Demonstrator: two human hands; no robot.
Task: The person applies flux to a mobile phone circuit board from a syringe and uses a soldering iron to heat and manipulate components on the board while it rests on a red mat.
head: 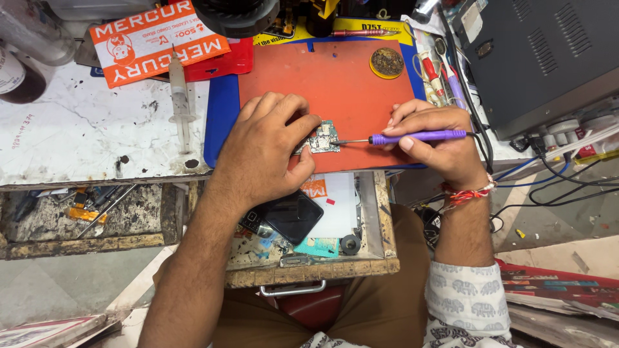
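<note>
The fingers (303,122) of the left hand (267,151) are curled down and pinch a small green circuit board (324,136), holding it flat on the red mat (335,77). The right hand (435,138) is closed around a purple soldering iron (416,136), like holding a pencil, and its thin metal tip just reaches the right edge of the board.

So the work looks like it is in the middle: the board is out and held still, and the hot tip is on it. I cannot tell how many spots are already done (the board is too small to see that).

Around the hands, a round tin of brown paste (387,62) sits at the top corner of the mat, well apart from the board. A plastic syringe (180,96) lies on the white table to the left. Below the mat, an open drawer (380,251) holds a black phone (293,216), which sits near the left wrist, with small parts around it.
</note>
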